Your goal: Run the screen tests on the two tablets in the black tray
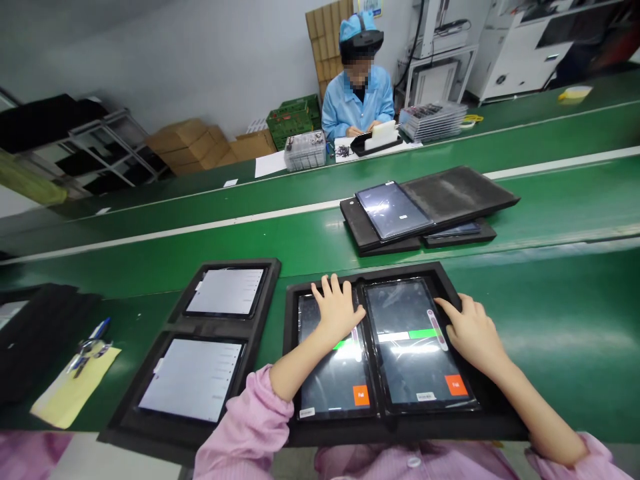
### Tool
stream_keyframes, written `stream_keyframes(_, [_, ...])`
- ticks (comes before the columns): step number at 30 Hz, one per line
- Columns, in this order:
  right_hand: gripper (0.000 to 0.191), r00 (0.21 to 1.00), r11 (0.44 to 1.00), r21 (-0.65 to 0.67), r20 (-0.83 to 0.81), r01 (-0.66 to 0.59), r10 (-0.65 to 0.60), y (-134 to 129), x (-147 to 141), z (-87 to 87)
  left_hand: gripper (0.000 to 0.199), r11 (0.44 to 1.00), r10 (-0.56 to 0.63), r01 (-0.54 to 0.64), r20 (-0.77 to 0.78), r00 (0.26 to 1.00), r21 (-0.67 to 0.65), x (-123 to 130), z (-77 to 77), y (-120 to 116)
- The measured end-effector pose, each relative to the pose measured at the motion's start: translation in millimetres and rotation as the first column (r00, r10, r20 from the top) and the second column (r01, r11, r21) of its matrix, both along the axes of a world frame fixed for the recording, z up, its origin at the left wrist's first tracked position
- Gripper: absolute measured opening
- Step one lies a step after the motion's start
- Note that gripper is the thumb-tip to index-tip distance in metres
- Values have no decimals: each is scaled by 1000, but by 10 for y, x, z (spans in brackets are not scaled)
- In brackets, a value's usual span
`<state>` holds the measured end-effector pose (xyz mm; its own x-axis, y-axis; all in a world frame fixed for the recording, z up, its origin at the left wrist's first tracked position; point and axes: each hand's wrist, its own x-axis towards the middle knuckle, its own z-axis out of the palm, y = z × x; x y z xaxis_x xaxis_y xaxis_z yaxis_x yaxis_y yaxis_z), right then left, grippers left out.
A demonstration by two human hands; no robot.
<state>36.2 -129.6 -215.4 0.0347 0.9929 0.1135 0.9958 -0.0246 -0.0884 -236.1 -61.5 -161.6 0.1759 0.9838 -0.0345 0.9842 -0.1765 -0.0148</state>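
Two tablets lie side by side in a black foam tray in front of me. My left hand (337, 308) is over the upper part of the left tablet (330, 380), fingers spread, hiding part of its screen. At the right tablet's (400, 313) upper right edge is my right hand (473, 333), its thumb reaching toward the screen and the fingers loosely bent over the foam tray (495, 417). Both screens are dark with a green block and an orange square. Neither hand holds anything.
To the left, another foam tray (205, 327) carries two tablets with white screens. Scissors (90, 350) and a pen rest on yellow paper (75, 393). Stacked foam trays (460, 193) with a tablet (393, 210) sit on the green belt. Across it, a person in blue (357, 107) works.
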Motion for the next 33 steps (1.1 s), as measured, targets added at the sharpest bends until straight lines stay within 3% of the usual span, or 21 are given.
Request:
stream_keyframes(3, [53,998,996,-79,-61,-32,27,83,42,-19,55,1000,4,-4,0,1000,25,13,-24,1])
stream_keyframes(9, [48,983,995,-95,-180,3,-20,147,43,-16,51,999,28,-28,13,1000,31,51,-43,1])
stream_keyframes(14, [52,983,987,-156,-174,25,-52,135,3,36,48,999,40,-40,13,999,18,97,-43,15])
stream_keyframes(24, [50,981,997,-75,-194,4,-18,120,-5,5,54,998,-36,37,30,999,-53,-16,-30,22])
stream_keyframes(29, [50,987,1000,-7,-161,-24,22,119,-5,-17,72,970,-159,173,92,983,-171,-77,48,32])
stream_keyframes(33, [47,998,997,42,-17,-67,68,-123,39,-42,99,924,-265,272,65,962,-269,-99,93,-51])
